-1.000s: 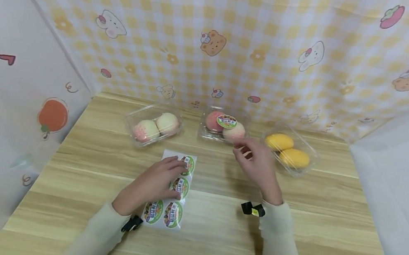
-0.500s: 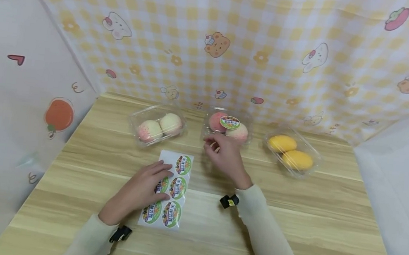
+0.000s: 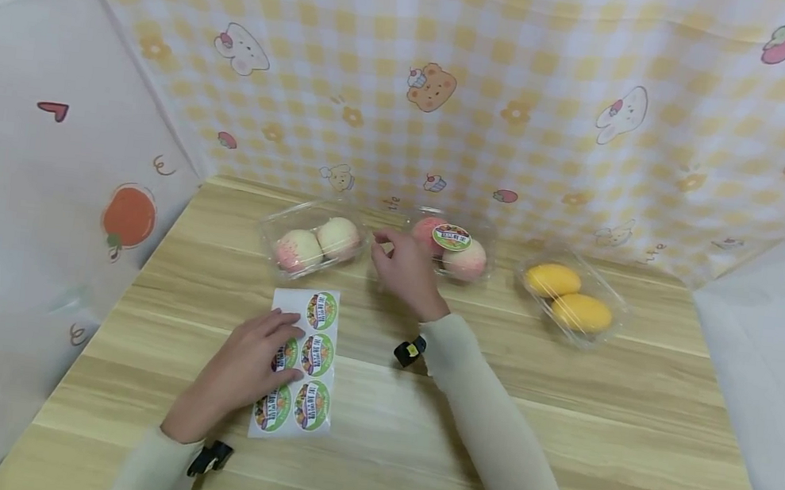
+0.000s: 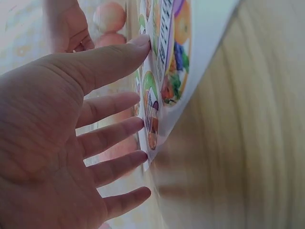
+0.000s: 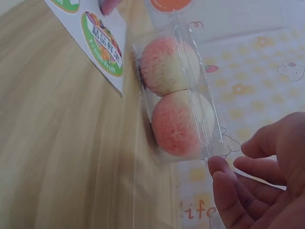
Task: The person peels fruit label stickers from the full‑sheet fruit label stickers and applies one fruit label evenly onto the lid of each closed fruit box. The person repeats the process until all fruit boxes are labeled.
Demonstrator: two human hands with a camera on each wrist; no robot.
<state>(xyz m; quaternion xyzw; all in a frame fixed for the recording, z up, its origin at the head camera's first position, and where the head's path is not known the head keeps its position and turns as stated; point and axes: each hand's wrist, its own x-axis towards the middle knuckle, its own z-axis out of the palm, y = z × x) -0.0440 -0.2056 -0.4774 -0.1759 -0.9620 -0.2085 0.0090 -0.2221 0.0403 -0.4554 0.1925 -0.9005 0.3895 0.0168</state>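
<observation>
My left hand (image 3: 236, 364) rests with extended fingers on the white sticker sheet (image 3: 289, 300), which bears several oval fruit labels. In the left wrist view, its fingertips and thumb lie right at the sheet's surface. My right hand (image 3: 407, 274) is beside the right end of the left clear plastic box (image 3: 295, 217), its fingers loosely bent with nothing between them. In the right wrist view, the fingertips are right at a corner of this box, which holds two pink-and-cream peaches (image 5: 178, 124). No label shows on its lid.
Partly behind the right hand, the middle clear box (image 3: 484, 227) holds two peaches and carries an oval label (image 3: 451, 237). To the right, another clear box (image 3: 606, 295) holds two yellow mangoes (image 3: 581, 313). A checked curtain (image 3: 357, 34) stands behind the wooden table (image 3: 559, 438).
My right hand has travelled left from near the mango box, past the middle box, to the left box. The sticker sheet has slid left with my left hand.
</observation>
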